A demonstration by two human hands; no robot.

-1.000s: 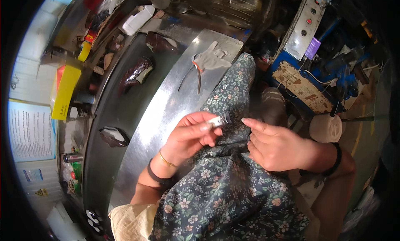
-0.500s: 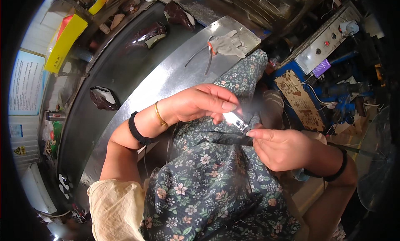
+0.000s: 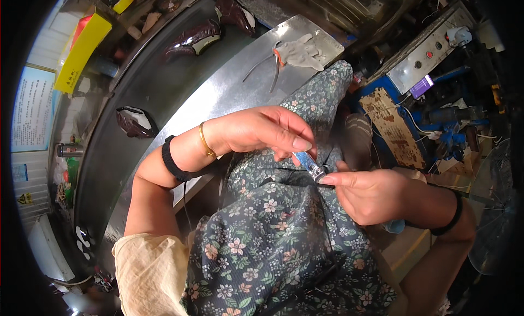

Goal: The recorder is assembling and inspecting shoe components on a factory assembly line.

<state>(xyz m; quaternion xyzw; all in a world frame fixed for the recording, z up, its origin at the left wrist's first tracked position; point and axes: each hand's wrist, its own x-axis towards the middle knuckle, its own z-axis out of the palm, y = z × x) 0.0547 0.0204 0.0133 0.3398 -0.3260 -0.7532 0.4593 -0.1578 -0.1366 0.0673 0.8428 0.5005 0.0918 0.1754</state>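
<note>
In the head view, the person's left hand reaches over from the left and pinches the upper end of a slim, shiny blue-and-silver piece between the thumb and the fingers, which are bent close together. The right hand comes from the other side and pinches the lower end, its thumb tip laid on the piece; the other fingers curl underneath, and their tips are partly hidden. The piece slants down to the right between the two hands, above the lap of a dark apron with a floral print. A thin gold-coloured bracelet and a wide black fabric band circle the left arm, and a narrower black band circles the right. Beyond the left hand, a smooth silver metal tabletop carries a pale grey work glove near its far end, with a tool with two thin dark handles just beside the glove's orange cuff. Along the tabletop's left runs a curved dark belt bearing three glossy maroon shoes, one nearer and two farther up. To the right, a small purple box sits against a grey metal control panel with round buttons.
</note>
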